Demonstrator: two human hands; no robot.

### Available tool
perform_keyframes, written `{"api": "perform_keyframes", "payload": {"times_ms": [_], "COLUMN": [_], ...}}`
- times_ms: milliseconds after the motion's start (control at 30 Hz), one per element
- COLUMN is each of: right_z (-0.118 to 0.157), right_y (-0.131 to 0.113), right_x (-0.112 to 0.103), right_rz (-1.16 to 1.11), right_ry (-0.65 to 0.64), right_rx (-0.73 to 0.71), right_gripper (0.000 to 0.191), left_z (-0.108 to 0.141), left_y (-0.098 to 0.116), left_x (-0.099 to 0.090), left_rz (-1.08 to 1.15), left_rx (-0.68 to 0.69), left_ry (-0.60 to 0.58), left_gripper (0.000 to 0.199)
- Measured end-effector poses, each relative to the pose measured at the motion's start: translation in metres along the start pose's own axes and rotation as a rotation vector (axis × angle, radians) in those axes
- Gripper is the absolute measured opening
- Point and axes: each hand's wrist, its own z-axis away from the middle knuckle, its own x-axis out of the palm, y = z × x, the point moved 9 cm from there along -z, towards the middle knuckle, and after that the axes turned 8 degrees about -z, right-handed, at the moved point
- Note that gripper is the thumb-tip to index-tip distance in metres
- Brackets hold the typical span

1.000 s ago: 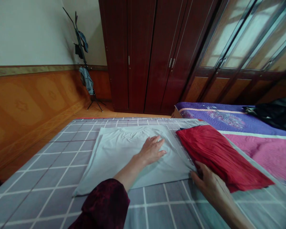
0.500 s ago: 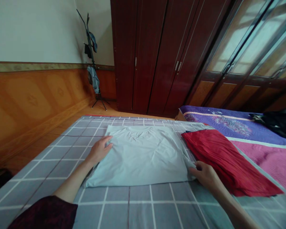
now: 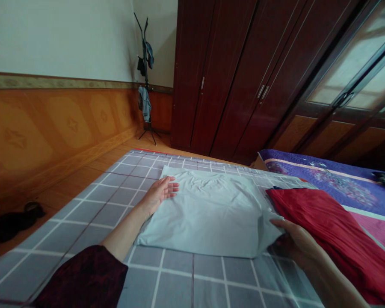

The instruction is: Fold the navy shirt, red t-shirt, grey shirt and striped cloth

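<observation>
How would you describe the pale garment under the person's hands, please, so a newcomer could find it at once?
Start at the bed with the grey checked sheet. In its middle lies the pale folded garment, with the left hand flat on its left edge and the right hand at its right corner. Unlike the red cloth beside it, it is whitish and smooth.

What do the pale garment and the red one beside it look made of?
The pale garment looks like thin, matte knit, perhaps cotton jersey: soft shallow wrinkles, limp edges under the left hand and right hand. The red garment looks finely crinkled or pleated with a slight sheen, possibly synthetic.
</observation>
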Motion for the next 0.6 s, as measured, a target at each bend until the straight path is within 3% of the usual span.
{"api": "perform_keyframes", "payload": {"times_ms": [100,200,233,267,367,467,600], "right_z": [0.0,0.025,0.039,0.052,0.093,0.128,0.147], "right_y": [-0.04,-0.069,-0.069,-0.065,-0.038,-0.002,0.022], "right_x": [0.065,0.163,0.199,0.23,0.299,0.331,0.331], "right_rz": [0.142,0.535,0.739,0.805,0.916,1.049,1.172], "right_ry": [-0.153,-0.316,-0.368,-0.41,-0.489,-0.575,-0.626], "right_rx": [-0.186,-0.448,-0.543,-0.583,-0.69,-0.795,-0.92], "right_gripper": [0.014,0.029,0.034,0.034,0.026,0.022,0.022], "left_z": [0.001,0.002,0.002,0.003,0.002,-0.002,-0.002], "left_y": [-0.008,-0.013,-0.014,-0.014,-0.012,-0.009,-0.006], "left_x": [0.008,0.008,0.007,0.007,0.006,-0.003,-0.009], "left_rz": [0.063,0.101,0.112,0.12,0.097,0.052,0.057], "left_rx": [-0.081,-0.153,-0.168,-0.179,-0.161,-0.098,-0.094], "left_ry": [-0.061,-0.056,-0.054,-0.056,-0.058,0.002,0.031], "left_gripper": [0.044,0.047,0.048,0.048,0.048,0.04,0.054]}}
